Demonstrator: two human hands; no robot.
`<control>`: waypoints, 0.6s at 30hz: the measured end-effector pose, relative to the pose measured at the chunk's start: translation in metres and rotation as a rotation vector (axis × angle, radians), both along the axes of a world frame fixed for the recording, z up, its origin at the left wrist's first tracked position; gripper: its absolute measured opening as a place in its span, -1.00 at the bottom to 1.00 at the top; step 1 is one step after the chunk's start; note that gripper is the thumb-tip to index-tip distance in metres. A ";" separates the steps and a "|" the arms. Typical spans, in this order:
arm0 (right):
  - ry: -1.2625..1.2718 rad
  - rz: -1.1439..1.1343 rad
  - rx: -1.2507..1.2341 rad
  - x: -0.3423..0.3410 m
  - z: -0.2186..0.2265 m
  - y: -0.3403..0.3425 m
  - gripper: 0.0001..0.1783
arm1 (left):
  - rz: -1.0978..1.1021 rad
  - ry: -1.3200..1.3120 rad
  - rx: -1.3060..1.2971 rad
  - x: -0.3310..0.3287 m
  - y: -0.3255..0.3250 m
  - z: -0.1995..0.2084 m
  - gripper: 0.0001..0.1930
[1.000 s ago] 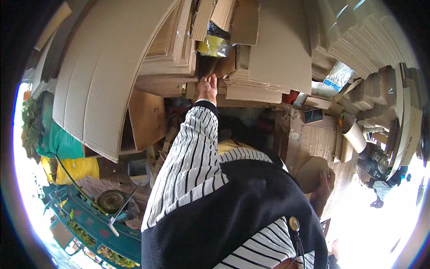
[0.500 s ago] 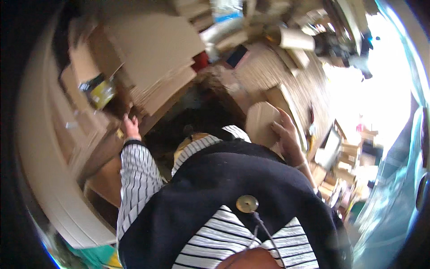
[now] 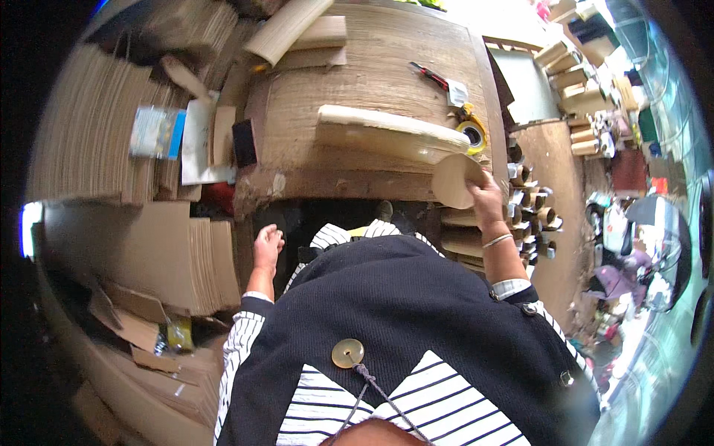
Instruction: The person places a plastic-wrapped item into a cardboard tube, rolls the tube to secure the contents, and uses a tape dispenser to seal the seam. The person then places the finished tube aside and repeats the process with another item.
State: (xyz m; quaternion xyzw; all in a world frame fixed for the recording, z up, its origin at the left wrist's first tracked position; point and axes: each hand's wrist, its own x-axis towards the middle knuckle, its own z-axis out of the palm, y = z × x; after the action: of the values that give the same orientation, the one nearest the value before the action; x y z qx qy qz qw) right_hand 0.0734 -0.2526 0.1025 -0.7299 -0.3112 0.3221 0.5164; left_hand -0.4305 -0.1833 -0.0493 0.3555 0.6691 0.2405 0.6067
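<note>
My right hand (image 3: 487,199) grips a round-edged piece of brown cardboard (image 3: 454,182) by its right side, over the front right edge of the wooden table (image 3: 357,59). My left hand (image 3: 269,249) hangs below the table's front left corner, its fingers loosely bent and apart, with nothing in them. Just beyond the cardboard piece lies a long pale curved strip (image 3: 394,134). Beside that strip's right end sits a yellow tape dispenser (image 3: 472,134). A red and black utility knife (image 3: 430,75) and a small white card (image 3: 457,93) lie farther back.
Tall stacks of flat cardboard (image 3: 89,119) stand at the left. A dark phone-like slab (image 3: 244,143) rests at the table's left edge. Curved brown boards (image 3: 297,33) lie at the back left. Several cardboard tubes (image 3: 535,197) are stacked right of the table.
My view has swung to the right, bringing the tabletop into the middle. My left hand has come away from the cardboard stacks. The right hand still holds the cardboard piece.
</note>
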 end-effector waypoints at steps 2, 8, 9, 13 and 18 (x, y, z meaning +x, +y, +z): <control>-0.056 -0.171 0.011 0.051 -0.022 -0.021 -0.64 | -0.134 -0.006 0.217 0.041 0.052 0.020 -0.61; 0.108 -0.534 -0.138 0.125 -0.088 -0.040 -0.61 | -0.976 0.219 0.674 0.290 0.128 0.121 -0.41; 0.120 -0.517 -0.167 0.123 -0.092 -0.036 -0.61 | -1.121 0.251 0.800 0.326 0.133 0.120 -0.35; 0.158 -0.531 -0.289 0.129 -0.130 -0.042 -0.61 | -1.553 0.460 0.745 0.468 0.149 0.104 -0.06; 0.244 -0.532 -0.215 0.125 -0.144 -0.058 -0.62 | -1.814 0.561 0.525 0.565 0.176 0.061 0.25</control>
State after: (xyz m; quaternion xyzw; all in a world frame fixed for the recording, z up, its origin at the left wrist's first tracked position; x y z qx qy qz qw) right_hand 0.1984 -0.3105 -0.0412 -0.7923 -0.0091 0.2918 0.5358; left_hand 0.1350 -0.0070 0.0113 0.9017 0.1877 -0.2685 0.2821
